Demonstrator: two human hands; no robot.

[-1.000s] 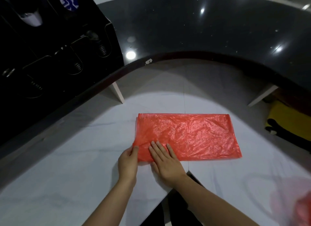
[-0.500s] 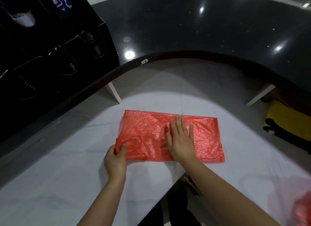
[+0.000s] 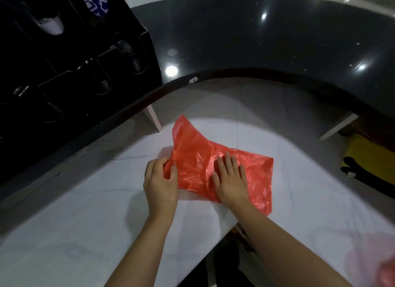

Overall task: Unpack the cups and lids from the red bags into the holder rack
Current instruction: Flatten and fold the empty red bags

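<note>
Holder rack (image 3: 70, 77): it stands far left on the dark counter (image 3: 256, 40), well apart from the hands. Its slots are dim, and what they hold cannot be told. Anything carried there must cross the counter's raised edge, where a stack could catch and spill.

Left hand (image 3: 160, 179): its fingers and thumb are curled round the bag's left end, gathering it into a bunch. A sharp pull on plastic this thin could tear it or drag the whole sheet out from under the other hand.

Red bag (image 3: 196, 162): it lies on the white table (image 3: 74, 233) between the hands, its left corner lifted into a peak and the rest lying limp. It looks flat and emptied, with no cup or lid showing in it. The raised flap could flop back and spoil the fold, since nothing supports it.

Right hand (image 3: 230, 179): it lies flat with straight fingers, pressing the bag's middle to the table and gripping nothing. The plastic looks slick, so the palm could slide and let the bag creep left.

Table edge: the bag's near right corner hangs close to the notch in front of the person, and a slip could drop it off.

Second bag (image 3: 386, 274): only a pinkish blur shows at the lower right corner, and its contents cannot be told.
</note>
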